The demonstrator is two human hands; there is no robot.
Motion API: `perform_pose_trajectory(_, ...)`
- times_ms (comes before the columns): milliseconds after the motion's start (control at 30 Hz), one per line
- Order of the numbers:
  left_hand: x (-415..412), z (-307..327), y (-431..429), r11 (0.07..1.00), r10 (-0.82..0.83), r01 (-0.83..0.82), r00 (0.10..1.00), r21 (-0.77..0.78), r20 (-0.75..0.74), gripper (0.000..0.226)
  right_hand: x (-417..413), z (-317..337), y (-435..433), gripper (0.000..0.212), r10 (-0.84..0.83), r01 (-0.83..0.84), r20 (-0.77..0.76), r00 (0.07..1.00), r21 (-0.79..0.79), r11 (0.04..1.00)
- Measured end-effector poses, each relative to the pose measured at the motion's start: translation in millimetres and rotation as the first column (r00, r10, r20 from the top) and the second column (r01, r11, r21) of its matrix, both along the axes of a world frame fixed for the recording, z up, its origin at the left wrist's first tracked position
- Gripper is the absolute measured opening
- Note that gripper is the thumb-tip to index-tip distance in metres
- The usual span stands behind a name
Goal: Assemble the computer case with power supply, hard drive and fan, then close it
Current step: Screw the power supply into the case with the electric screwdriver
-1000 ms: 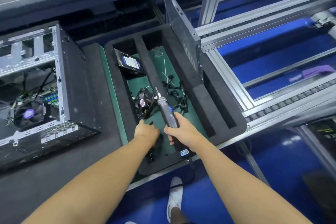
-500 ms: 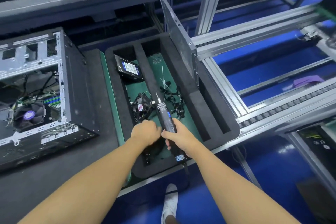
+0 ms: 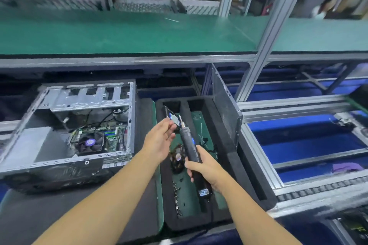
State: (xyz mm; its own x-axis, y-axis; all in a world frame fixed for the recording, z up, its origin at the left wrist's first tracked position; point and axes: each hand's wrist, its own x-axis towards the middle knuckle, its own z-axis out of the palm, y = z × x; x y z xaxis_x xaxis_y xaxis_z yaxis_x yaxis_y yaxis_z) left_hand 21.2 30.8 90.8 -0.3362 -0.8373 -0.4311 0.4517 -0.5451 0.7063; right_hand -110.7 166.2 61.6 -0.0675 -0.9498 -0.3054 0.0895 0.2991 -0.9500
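No legible text — labels on screwdriver point(image 3: 190, 145), hard drive point(image 3: 172, 114) blurred.

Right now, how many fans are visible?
2. One black purple-hubbed fan inside the open grey metal case; one loose black fan in the black foam tray, partly hidden.

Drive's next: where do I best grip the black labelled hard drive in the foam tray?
Likely its two long edges, from above, with the free left hand: the black hard drive leans tilted, label up, in the black foam tray's far-left corner.
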Motion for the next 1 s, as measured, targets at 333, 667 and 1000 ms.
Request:
perform_pose_trajectory(333,103,61,-14,0.998,-0.023,0.038,0.947,0.042,-0.320,0.027,98,67,-11,0.048,0.209,-0.223,-0.131,0.969,-0.098,0.970)
perform_pose_trajectory(667,203,63,-2,0.999,-0.010,0.023,0.938,0.033,-0.347,0.028,192,64,-8,0.045,0.237,-0.246,-0.163,0.958,-0.036,0.969)
perform_pose_trajectory(1000,251,55,7,0.999,-0.037,0.037,0.942,-0.009,-0.333,0.029,244,68,2,0.051,0.216,-0.224,-0.183,0.959,-0.019,0.974)
